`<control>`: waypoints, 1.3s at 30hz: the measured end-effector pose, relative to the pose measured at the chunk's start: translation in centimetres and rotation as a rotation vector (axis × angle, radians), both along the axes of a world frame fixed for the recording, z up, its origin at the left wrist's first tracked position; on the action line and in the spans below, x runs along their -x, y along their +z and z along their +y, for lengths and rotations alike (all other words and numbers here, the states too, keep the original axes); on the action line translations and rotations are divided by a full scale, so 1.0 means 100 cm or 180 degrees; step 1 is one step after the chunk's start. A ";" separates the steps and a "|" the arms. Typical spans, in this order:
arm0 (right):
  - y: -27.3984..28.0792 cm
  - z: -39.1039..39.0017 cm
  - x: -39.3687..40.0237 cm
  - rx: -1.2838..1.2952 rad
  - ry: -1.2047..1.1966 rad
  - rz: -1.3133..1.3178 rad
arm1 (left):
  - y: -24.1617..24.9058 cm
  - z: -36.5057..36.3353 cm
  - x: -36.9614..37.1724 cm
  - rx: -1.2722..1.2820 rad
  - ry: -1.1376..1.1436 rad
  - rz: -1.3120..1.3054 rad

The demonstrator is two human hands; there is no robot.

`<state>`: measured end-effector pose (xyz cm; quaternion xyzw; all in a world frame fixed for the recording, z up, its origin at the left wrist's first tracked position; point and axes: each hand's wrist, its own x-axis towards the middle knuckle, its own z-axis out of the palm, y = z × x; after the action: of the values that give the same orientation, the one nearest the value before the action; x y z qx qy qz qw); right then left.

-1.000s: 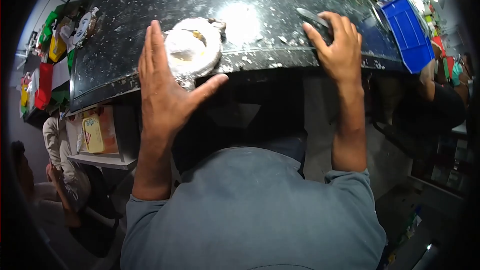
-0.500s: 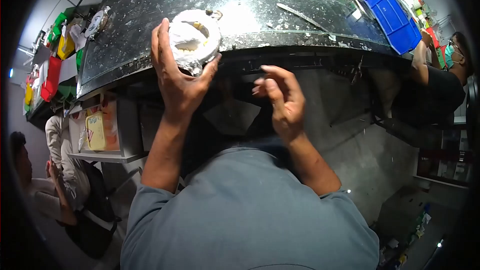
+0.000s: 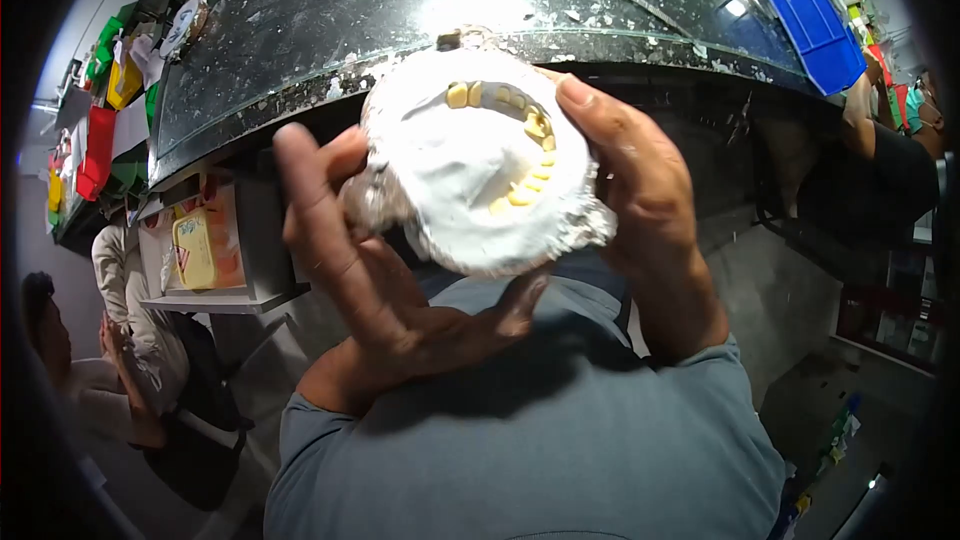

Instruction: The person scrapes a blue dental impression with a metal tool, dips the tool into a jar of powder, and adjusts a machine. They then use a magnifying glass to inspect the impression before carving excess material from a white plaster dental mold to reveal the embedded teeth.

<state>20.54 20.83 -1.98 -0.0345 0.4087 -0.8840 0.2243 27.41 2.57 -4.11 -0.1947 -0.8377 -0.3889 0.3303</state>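
A round dental plaster mould (image 3: 450, 155) is held up close in front of me, over my lap at the bench's front edge. Its white face is turned toward me, and a curved row of yellowish teeth (image 3: 545, 143) is set in it. Rough plaster lumps stick out at its rim. My right hand (image 3: 645, 180) grips the mould's right side, thumb near the upper edge and other fingers hidden behind. Around the left and lower edge curls my left hand (image 3: 375, 285), its thumb at the bottom rim and one finger lifted away from the plaster.
The dark bench (image 3: 300, 30) is spattered with white bits. A thin knife-like tool (image 3: 635, 2) lies toward its right, near a blue bin (image 3: 810, 20). An open drawer (image 3: 215, 295) with a yellow container sits at left. People sit at both sides.
The mould has come off the bench edge, nearer to me, and looks larger with its teeth facing me. My right hand, formerly empty, now grips it; my left hand has shifted to its lower left.
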 end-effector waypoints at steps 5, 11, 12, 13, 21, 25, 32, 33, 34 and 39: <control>0.010 0.013 -0.003 0.0017 0.0098 -0.0105 | -0.005 0.004 -0.009 -0.2277 0.0737 -0.0635; 0.005 0.020 0.000 0.0090 0.0200 -0.0159 | -0.011 -0.014 -0.008 -0.1317 0.0361 -0.0426; 0.004 0.020 0.000 0.0111 0.0225 -0.0165 | -0.011 -0.016 -0.007 -0.0801 0.0368 -0.0296; 0.003 0.020 0.000 0.0135 0.0244 -0.0170 | -0.011 -0.016 -0.006 -0.0286 0.0375 -0.0164; -0.040 0.010 0.000 -0.0075 0.0373 -0.0221 | -0.048 -0.010 0.001 -0.0890 0.0029 -0.0509; -0.065 0.007 -0.001 -0.0136 0.0465 -0.0279 | -0.054 -0.004 0.004 -0.2653 -0.0444 -0.1604; -0.074 0.001 0.011 -0.0269 0.0712 0.0116 | -0.070 -0.017 0.020 -0.5928 -0.2430 -0.3165; -0.071 0.000 0.013 -0.0357 0.0740 0.0275 | -0.067 -0.016 0.021 -0.5903 -0.2512 -0.3325; -0.068 -0.001 0.015 -0.0441 0.0765 0.0437 | -0.064 -0.014 0.023 -0.5873 -0.2598 -0.3486; -0.062 -0.001 0.020 -0.0490 0.0920 0.0576 | -0.051 -0.006 0.029 -0.5860 -0.2653 -0.3494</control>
<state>18.49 20.74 -8.14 -0.1549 0.4845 -0.8020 0.3133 24.49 1.92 -9.20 0.0541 -0.1376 -0.9650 -0.2165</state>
